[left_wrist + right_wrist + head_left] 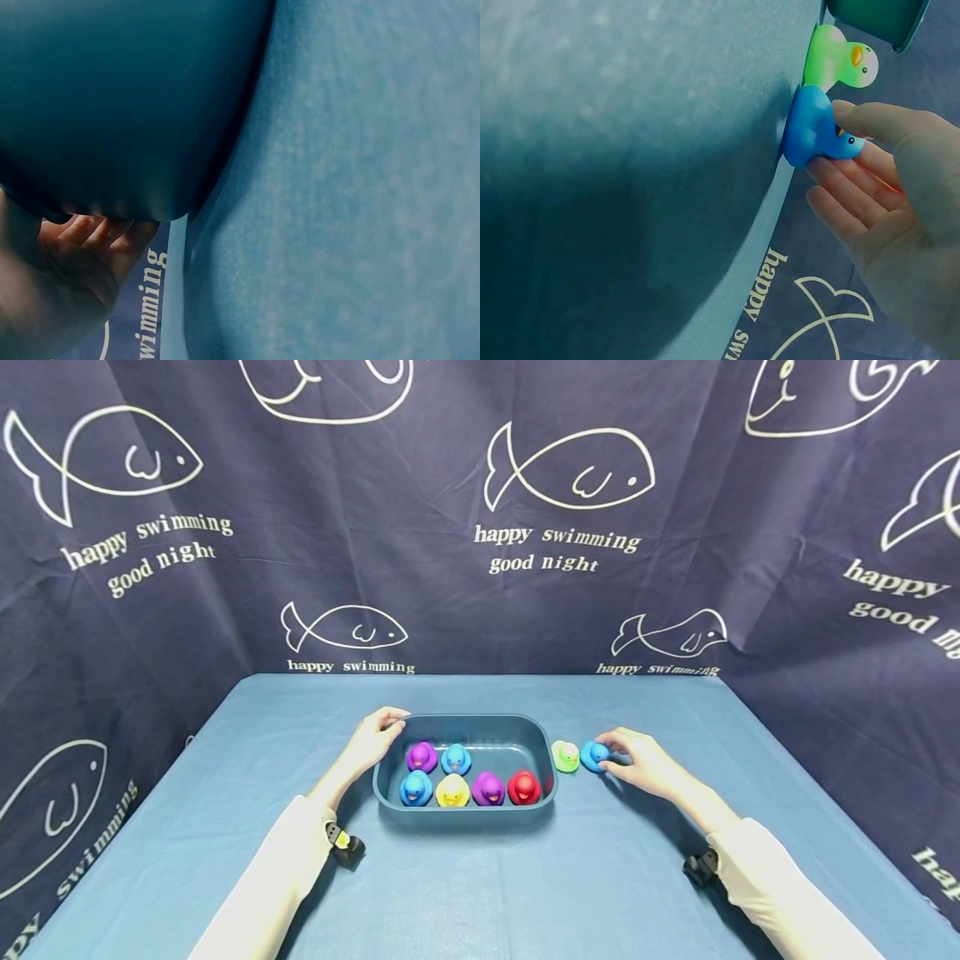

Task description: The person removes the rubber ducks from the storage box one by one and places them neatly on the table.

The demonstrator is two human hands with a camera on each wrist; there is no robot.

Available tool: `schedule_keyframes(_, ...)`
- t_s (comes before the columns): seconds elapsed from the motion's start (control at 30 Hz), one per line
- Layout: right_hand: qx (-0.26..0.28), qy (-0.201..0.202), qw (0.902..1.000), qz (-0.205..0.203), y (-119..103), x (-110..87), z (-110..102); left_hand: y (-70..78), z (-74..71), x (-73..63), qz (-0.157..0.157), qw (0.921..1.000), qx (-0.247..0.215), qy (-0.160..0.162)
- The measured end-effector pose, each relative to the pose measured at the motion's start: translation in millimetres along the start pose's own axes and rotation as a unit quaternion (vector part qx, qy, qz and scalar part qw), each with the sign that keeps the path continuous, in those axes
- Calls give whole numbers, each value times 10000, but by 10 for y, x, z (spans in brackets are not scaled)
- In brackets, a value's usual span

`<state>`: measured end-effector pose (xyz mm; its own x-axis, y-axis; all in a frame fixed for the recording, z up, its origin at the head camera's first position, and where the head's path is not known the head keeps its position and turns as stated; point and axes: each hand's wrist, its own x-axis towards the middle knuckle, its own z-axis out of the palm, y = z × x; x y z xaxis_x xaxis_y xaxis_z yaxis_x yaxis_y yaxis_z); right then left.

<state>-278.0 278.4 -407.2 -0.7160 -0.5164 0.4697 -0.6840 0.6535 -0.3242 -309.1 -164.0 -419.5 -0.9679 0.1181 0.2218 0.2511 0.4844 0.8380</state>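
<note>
A dark teal plastic bin (465,818) stands on the table with several rubber ducks in it. My left hand (371,742) grips the bin at its far left corner, its fingers against the outer wall in the left wrist view. To the right of the bin, my right hand (647,764) pinches a blue rubber duck (810,127) by the head between thumb and fingers. The duck's base is at the tabletop. Between it and the bin sits a green and white rubber duck (566,757), right beside the blue one.
In the bin, a purple duck (422,757) and a blue duck (456,760) sit at the back. Along the front are another blue duck (416,788), a yellow duck (452,792), a purple duck (488,789) and a red duck (524,788). A navy fish-print curtain (450,577) hangs behind the table.
</note>
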Motion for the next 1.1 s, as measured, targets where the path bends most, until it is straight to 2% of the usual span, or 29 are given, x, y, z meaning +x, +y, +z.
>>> schedule_keyframes(0.67, 60, 64, 9999, -122, 5, 26, 18, -40, -4, 26, 68, 9999, 87, -11)
schedule_keyframes(0.93, -56, -67, 9998, 181, -88, 53, -37, -45, 11, 22, -20, 10000, 37, -17)
schedule_keyframes(1.1, -123, 32, 9999, 93, -125, 100, -53, -63, 4, 32, 66, 10000, -19, 5)
